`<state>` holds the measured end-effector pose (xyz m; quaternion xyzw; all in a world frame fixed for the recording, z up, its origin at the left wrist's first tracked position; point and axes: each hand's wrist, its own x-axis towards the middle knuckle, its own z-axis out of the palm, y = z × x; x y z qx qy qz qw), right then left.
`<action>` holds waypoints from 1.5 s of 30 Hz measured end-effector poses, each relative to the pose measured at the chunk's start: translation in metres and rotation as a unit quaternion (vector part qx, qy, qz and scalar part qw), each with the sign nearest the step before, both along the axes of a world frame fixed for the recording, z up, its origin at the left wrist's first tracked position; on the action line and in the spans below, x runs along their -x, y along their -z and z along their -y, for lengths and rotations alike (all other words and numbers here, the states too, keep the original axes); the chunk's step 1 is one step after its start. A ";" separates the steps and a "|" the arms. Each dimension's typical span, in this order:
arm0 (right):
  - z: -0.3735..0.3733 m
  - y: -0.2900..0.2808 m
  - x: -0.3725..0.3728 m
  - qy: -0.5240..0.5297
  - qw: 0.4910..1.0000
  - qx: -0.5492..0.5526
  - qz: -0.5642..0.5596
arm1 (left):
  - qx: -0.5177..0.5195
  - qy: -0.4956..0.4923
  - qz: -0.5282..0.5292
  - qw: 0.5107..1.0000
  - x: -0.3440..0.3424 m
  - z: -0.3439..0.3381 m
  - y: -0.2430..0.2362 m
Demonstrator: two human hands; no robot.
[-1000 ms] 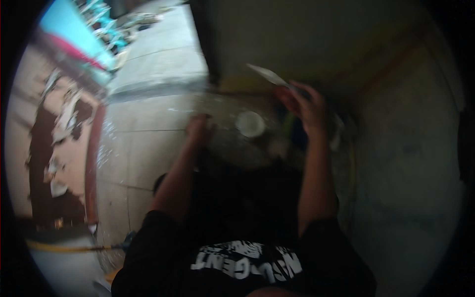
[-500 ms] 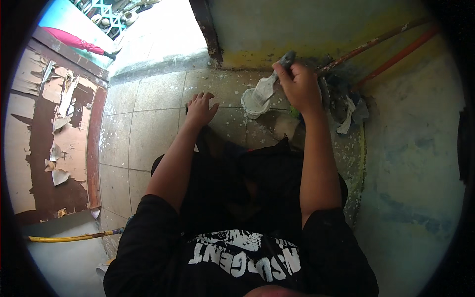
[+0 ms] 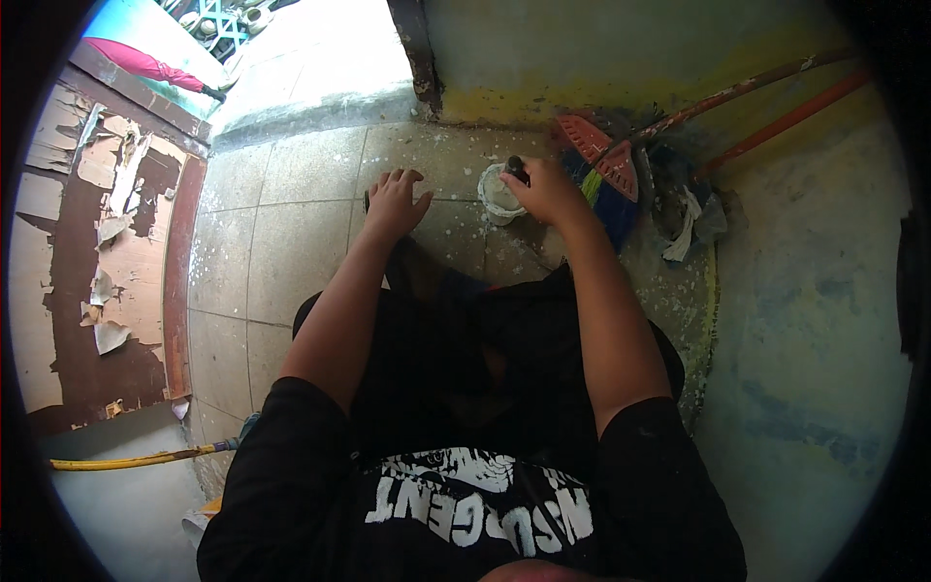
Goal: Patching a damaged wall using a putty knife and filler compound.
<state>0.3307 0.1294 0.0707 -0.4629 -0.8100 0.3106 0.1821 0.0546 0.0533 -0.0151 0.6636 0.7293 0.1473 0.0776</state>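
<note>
My right hand (image 3: 545, 191) is closed around the dark handle of a paintbrush (image 3: 517, 171), which stands nearly upright over a small round tub (image 3: 488, 206) of white paint on the floor. White paint coats the tub's rim. The brush's bristles are down in the tub and hidden from view. To the left, my left hand (image 3: 395, 206) holds nothing visible, palm down with its fingers spread. A small dark edge, too little to name, shows beside that hand.
Paint-spotted tiles (image 3: 301, 242) cover the floor. At right, a red slotted plastic piece (image 3: 603, 155) and crumpled plastic (image 3: 684, 209) lie under two poles (image 3: 737, 97) by the wall. A peeling door (image 3: 107, 262) stands left, near a yellow pole (image 3: 145, 460). Beyond the doorway appears a person's pink-clad limb (image 3: 145, 63).
My right hand has come down and toward me, lowering the paintbrush from a slant above the tub into it. The red slotted piece has come into sight. My left hand stays nearly still.
</note>
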 end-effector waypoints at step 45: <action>-0.031 -0.008 -0.033 0.142 0.971 -0.049 -0.187 | -0.016 -0.010 0.010 1.000 0.002 0.000 0.006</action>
